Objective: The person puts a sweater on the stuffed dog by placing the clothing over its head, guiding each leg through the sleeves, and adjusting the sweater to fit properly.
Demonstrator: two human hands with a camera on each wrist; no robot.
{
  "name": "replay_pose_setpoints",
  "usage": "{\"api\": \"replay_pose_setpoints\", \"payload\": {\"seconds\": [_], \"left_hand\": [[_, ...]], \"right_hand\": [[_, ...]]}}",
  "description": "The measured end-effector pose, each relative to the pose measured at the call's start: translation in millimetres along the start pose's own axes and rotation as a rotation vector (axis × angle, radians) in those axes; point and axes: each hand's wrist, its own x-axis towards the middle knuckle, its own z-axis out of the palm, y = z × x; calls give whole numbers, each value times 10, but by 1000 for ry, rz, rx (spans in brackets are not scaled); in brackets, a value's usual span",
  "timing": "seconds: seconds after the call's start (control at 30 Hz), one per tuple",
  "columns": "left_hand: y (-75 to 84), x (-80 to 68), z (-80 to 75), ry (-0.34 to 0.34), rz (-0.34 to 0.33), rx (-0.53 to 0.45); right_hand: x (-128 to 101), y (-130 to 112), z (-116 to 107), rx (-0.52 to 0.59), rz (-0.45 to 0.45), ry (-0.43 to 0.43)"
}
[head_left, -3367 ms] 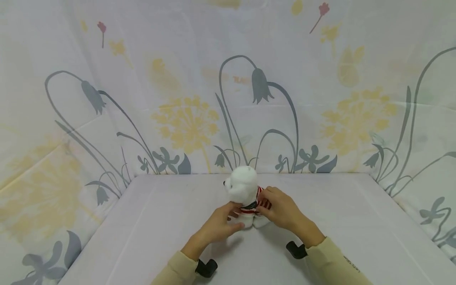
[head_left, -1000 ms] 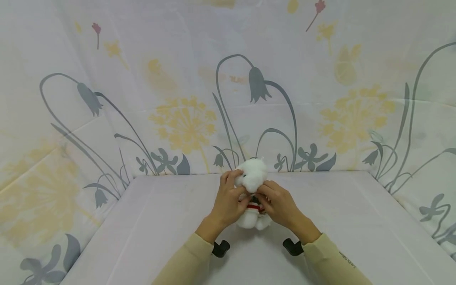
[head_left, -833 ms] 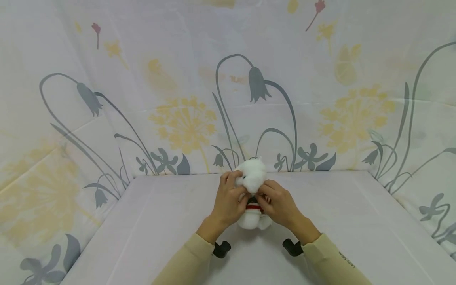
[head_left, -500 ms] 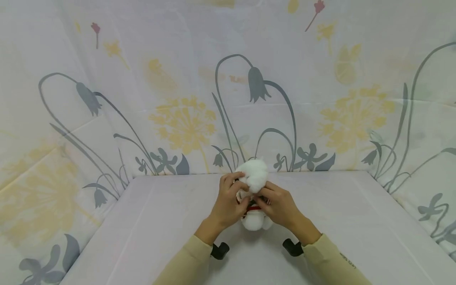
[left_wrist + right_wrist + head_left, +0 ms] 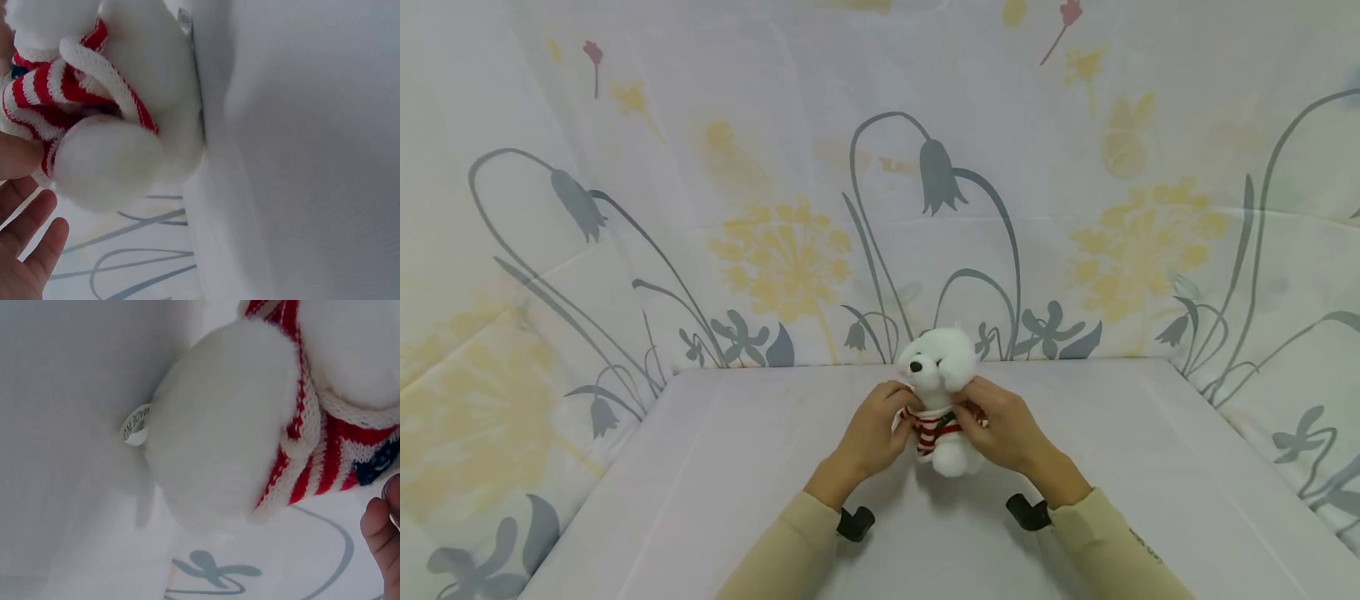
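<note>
Plush bear (image 5: 219,425), sewn tag (image 5: 134,425) — reads "MADE IN…"

Both hands cover the sides of the plush bear's (image 5: 942,392) striped sweater (image 5: 931,427); the small label (image 5: 134,425) under the bear is too blurred to read.

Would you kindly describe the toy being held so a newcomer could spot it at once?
Look at the white table in front of the flower-printed backdrop. Near its far edge, the left hand and right hand grip a small white plush bear from either side. Its red-and-white striped knit sweater sets it apart.
</note>
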Motion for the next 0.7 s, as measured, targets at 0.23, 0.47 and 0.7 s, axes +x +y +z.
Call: {"api": "replay_pose_setpoints", "payload": {"seconds": [0.23, 0.47, 0.7], "left_hand": [[-29, 35, -14, 150, 107, 191], [-56, 102, -55, 62, 138, 135], [-29, 137, -42, 29, 117, 43]], "right_hand": [[42, 19, -39, -149, -163, 101], [79, 34, -74, -246, -303, 159], [62, 84, -139, -217, -233, 126]]}}
